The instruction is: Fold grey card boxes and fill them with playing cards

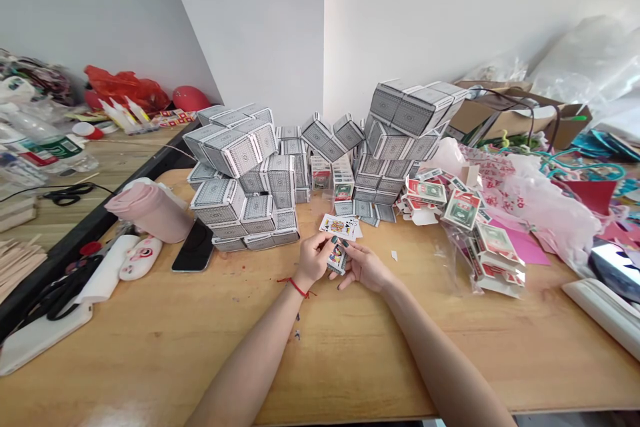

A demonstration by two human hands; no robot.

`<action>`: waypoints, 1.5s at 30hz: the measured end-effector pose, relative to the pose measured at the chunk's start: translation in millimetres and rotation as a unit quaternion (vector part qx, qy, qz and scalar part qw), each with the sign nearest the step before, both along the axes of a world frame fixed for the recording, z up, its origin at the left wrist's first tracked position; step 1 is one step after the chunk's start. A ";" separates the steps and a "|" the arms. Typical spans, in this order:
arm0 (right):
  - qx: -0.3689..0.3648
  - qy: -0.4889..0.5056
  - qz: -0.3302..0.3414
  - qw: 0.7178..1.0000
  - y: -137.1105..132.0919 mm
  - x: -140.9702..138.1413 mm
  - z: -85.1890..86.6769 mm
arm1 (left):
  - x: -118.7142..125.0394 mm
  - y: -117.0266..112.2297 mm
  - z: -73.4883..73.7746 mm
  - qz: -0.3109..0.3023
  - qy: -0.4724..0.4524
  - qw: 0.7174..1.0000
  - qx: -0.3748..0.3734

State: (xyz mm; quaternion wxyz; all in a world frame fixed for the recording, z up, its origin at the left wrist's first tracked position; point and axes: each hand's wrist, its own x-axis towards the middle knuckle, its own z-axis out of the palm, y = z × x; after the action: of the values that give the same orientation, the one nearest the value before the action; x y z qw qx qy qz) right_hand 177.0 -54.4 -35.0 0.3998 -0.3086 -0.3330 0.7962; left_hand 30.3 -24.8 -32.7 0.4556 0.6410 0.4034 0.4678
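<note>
Between my two hands is a playing card [337, 259], its face with a coloured court figure turned up toward me. My left hand [315, 260], with a red string at the wrist, pinches its upper left side. On the other side my right hand [365, 265] grips it with thumb and fingers; whether more cards lie beneath is hard to see. Just beyond my fingers, loose face-up playing cards [340, 224] lie on the wooden table [350, 360]. Behind them, more cards [365, 209] lie face down.
Stacked blocks folded from grey-backed cards rise at left [245, 173] and right [400, 140]. Opened card boxes [495, 247] and plastic bags [530, 187] crowd the right. A black phone [194, 247], a pink roll [150, 210] and black scissors [60, 287] lie left.
</note>
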 end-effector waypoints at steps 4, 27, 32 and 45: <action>0.008 0.011 -0.023 1.000 2.7 5.5 -1.2 | 2.7 3.9 -0.9 0.037 0.014 0.999 -0.010; 0.049 -0.037 -0.059 0.996 1.8 -7.3 -9.0 | 9.5 7.8 -3.6 0.012 -0.053 0.993 -0.103; 0.075 -0.070 -0.084 0.991 2.1 -8.2 -12.2 | 8.3 8.6 -4.6 -0.025 -0.064 0.992 -0.109; 0.149 -0.150 -0.110 0.971 0.7 -14.1 -17.3 | 10.0 10.6 -9.0 -0.014 -0.106 0.983 -0.152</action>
State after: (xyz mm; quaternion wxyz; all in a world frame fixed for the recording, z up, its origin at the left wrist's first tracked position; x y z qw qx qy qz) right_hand 162.9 -53.7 -52.3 0.4721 -0.3960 -0.4682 0.6333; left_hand 40.3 -14.1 -41.7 0.5946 0.5166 0.4101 0.4598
